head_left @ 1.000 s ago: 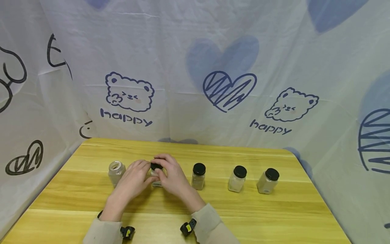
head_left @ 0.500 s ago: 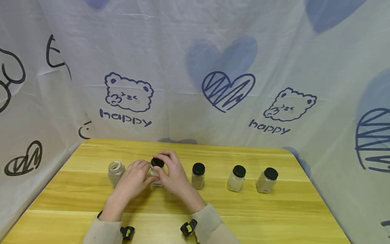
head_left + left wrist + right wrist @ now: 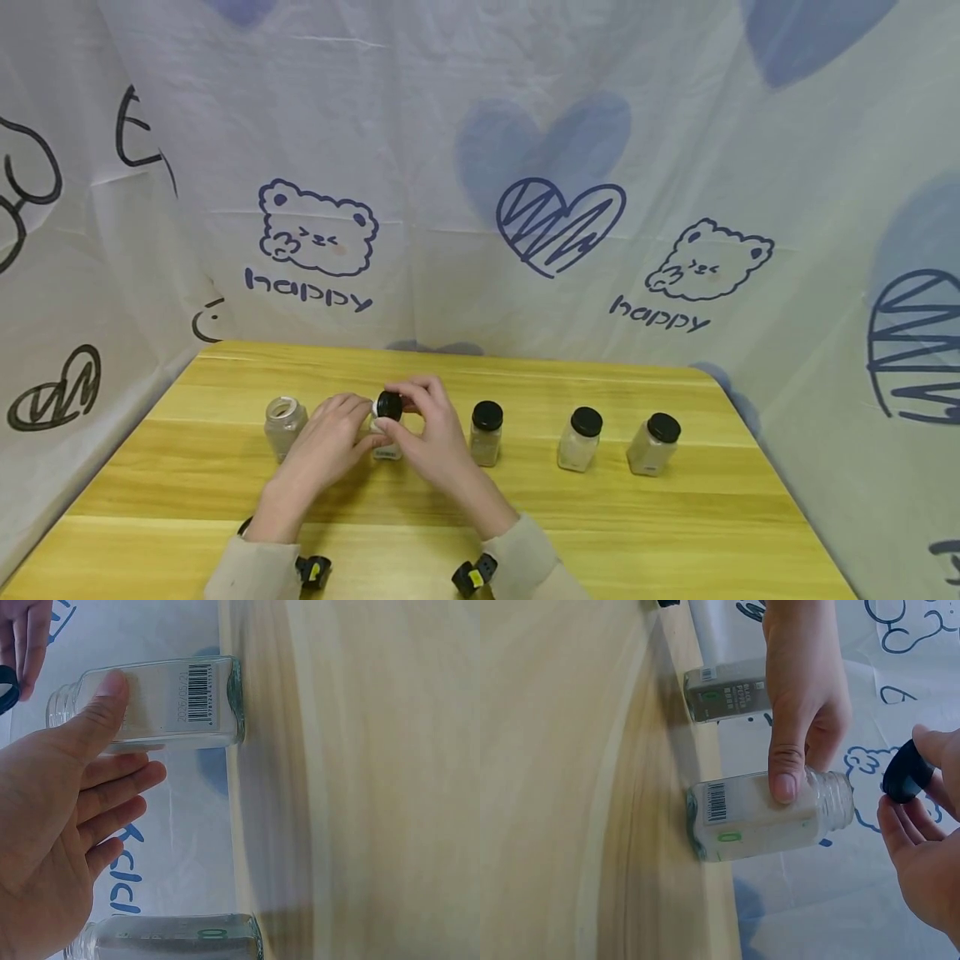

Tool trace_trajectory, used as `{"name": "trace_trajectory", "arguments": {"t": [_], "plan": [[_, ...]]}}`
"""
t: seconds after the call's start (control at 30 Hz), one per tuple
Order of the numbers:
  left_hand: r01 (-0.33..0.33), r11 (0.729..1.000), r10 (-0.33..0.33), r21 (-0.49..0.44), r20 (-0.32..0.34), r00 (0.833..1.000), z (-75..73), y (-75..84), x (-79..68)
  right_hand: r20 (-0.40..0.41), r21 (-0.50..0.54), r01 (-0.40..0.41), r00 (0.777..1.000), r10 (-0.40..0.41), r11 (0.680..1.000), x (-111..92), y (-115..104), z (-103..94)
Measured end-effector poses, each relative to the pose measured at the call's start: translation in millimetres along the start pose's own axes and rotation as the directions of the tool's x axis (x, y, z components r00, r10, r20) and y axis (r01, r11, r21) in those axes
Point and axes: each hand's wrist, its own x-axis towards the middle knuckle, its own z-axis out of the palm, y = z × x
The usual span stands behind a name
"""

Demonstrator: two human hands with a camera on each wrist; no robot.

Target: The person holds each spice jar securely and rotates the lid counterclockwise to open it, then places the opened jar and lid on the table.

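Note:
My left hand [image 3: 327, 437] grips a square glass spice jar [image 3: 161, 712] between thumb and fingers. The jar stands upright on the table, holds pale contents and carries a barcode label. Its threaded neck is bare in the right wrist view. Just above and beside that neck, my right hand [image 3: 431, 437] pinches a round black lid [image 3: 904, 774] with thumb and fingertips. The lid is tilted and apart from the jar, its hollow underside partly showing. Left of my left hand stands another lidless jar [image 3: 282, 427], marked black pepper in the right wrist view and partly hidden by the hand.
To the right stand three jars with black lids: a darker-filled jar [image 3: 485, 435], a pale-filled jar [image 3: 577, 442] and another pale-filled jar [image 3: 652, 446]. They share the wooden table [image 3: 600, 533]. A printed white cloth [image 3: 435, 275] hangs behind the table's back edge.
The black lid has come off the jar's neck and tipped on its side in my right hand. My left hand has stayed around the jar.

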Motion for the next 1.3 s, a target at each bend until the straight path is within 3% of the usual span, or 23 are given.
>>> {"name": "trace_trajectory", "arguments": {"t": [0.47,0.8,0.97,1.3], "plan": [[0.040,0.999,-0.041,0.029,0.063,0.997,-2.9,-3.8,1.4,0.101,0.111,-0.139,0.987,0.128,0.984,-16.2,-1.6,-5.0],[0.029,0.999,-0.030,0.021,0.049,0.998,-3.0,-3.3,1.7,0.208,0.108,-0.192,0.964,0.167,0.975,-27.4,4.3,-6.1],[0.029,0.999,-0.029,0.021,0.046,0.999,-2.5,-2.2,1.3,0.301,0.104,-0.236,0.933,0.196,0.966,-31.4,6.4,-5.5],[0.033,0.999,-0.033,0.000,0.041,0.999,-1.1,-0.9,0.3,0.445,-0.021,-0.320,0.845,0.295,0.947,-34.7,12.3,-1.3]]}}
